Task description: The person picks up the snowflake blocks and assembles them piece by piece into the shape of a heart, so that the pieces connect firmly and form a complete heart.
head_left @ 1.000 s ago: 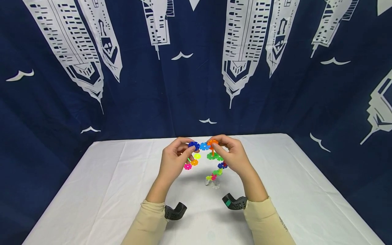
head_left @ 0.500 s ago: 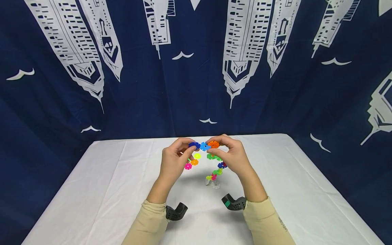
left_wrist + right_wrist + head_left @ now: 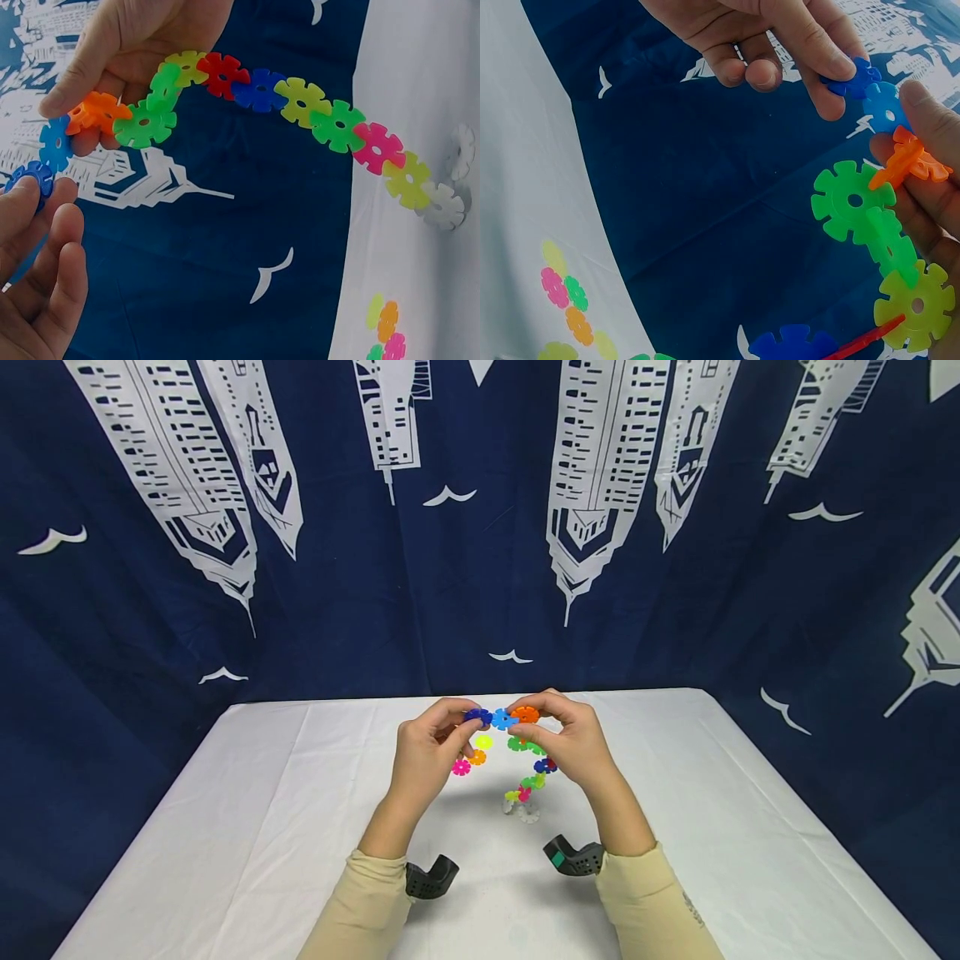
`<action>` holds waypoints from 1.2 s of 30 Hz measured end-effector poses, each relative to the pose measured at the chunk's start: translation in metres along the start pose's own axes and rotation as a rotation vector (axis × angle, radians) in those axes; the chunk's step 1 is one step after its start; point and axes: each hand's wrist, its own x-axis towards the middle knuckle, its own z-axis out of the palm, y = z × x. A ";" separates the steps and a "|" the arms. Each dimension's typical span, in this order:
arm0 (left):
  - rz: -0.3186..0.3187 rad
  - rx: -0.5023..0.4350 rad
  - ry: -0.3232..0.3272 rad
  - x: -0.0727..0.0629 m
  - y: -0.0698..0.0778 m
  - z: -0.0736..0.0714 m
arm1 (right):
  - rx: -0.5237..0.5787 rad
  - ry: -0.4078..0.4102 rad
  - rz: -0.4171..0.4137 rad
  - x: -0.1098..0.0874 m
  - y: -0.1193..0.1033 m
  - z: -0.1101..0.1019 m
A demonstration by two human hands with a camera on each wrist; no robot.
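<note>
Between thumb and fingertips, my left hand (image 3: 423,756) pinches a dark blue notched flower disc (image 3: 31,182). My right hand (image 3: 570,739) pinches a light blue disc (image 3: 887,109), its thumb on that disc's edge. Dark and light blue discs meet at their rims; how deep the slots sit I cannot tell. Beyond the light blue one come orange discs (image 3: 97,112), then a linked chain of green (image 3: 853,200), yellow (image 3: 917,305), red (image 3: 223,76), blue (image 3: 259,91) and pink (image 3: 379,148) discs. This chain hangs down below my right hand, ending in white discs (image 3: 446,206) near the table.
Loose-looking discs lie on the white-covered table (image 3: 300,827) behind my left hand: yellow (image 3: 483,742), orange (image 3: 477,757) and pink (image 3: 461,767), with green beside them in the wrist views. A dark blue curtain (image 3: 450,593) with printed white buildings hangs behind.
My right thumb and fingers have shifted from the orange disc to the light blue one, which has turned more toward the head camera. My left hand keeps its pinch, almost unmoved.
</note>
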 end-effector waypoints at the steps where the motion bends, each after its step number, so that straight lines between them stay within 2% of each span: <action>1: 0.002 0.003 -0.002 0.000 0.000 0.000 | -0.001 0.000 0.000 0.000 0.000 0.000; 14: 0.049 0.007 -0.017 -0.001 0.000 -0.001 | -0.005 0.001 0.001 0.000 -0.001 0.000; 21: 0.074 0.015 -0.025 -0.001 0.000 0.000 | 0.006 -0.025 -0.010 0.001 -0.002 0.001; 29: 0.113 -0.003 -0.032 -0.002 0.001 0.001 | -0.032 -0.059 0.031 0.001 -0.003 -0.001; 36: 0.146 -0.017 -0.008 -0.002 0.003 0.005 | 0.012 -0.059 0.048 0.000 -0.006 0.000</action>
